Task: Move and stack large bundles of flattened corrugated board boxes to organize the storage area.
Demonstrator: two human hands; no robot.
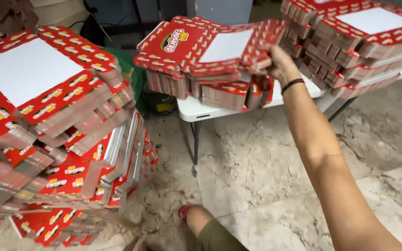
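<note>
The flat red box (231, 46) is pinched at its edge by the right hand (281, 65). More red boxes (210, 86) lie stacked just under the hand on a white table (196, 110).

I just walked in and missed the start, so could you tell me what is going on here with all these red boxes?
A person is reaching out with the right hand and gripping the edge of a stack of flat boxes, red with white panels, on a white folding table. More flat boxes are piled at the table's far end, and a tall, leaning pile stands on the stone floor at the left. The left hand is out of view.
</note>
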